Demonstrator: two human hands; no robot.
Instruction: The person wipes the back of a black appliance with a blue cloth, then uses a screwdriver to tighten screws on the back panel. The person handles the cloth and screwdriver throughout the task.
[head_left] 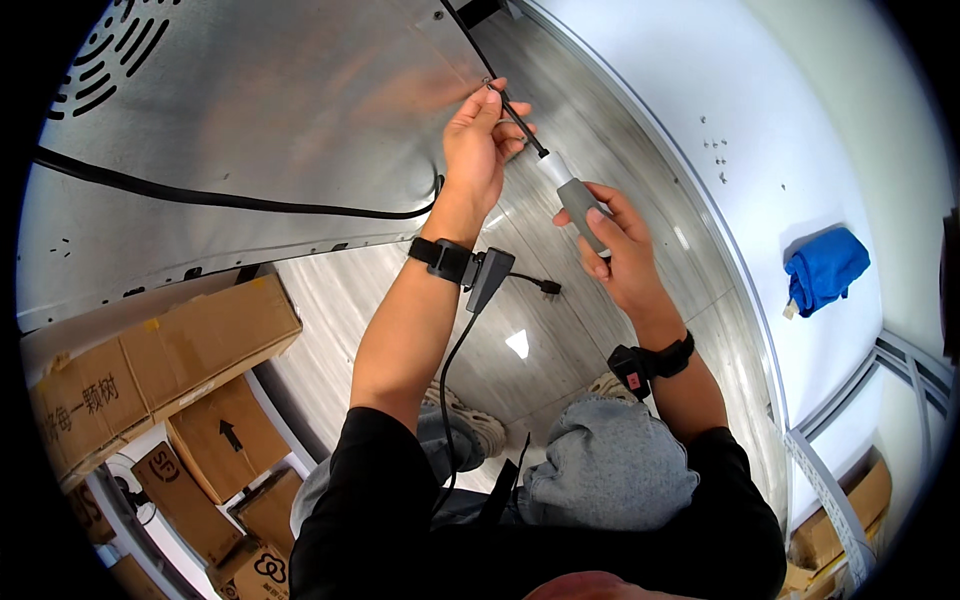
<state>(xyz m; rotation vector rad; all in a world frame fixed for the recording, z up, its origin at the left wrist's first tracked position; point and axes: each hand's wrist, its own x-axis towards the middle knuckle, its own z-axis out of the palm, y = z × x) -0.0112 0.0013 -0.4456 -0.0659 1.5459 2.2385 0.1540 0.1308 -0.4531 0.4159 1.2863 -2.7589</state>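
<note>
The left hand [476, 148] reaches up to the edge of a large brushed-metal panel [270, 110], its fingers [492, 100] pinched together around a small screw [490, 85] at the tip of a screwdriver [553, 170]. The screw sits right at the panel's right edge, just where the panel meets the grey wood-look floor [560, 330] seen beyond it. The right hand [622, 250] is wrapped around the screwdriver's grey handle [583, 208], fingers closed on it, the thumb lying along the top; the dark shaft [522, 125] runs up and to the left, passing just beside the left fingertips.

Both wrists wear black straps, the left one carrying a small dark box [488, 275] with a cable hanging from it. A black power cord [220, 197] runs across the panel and ends near the left wrist; its plug [547, 287] lies on the floor. Vent slots [110, 50] show at the panel's upper left corner.

Cardboard boxes [160, 370] are stacked at lower left. To the right, a blue cloth [826, 268] lies on a white surface [700, 90], well apart from both hands. The person's grey-trousered knee [610, 465] and shoe [478, 425] are below
</note>
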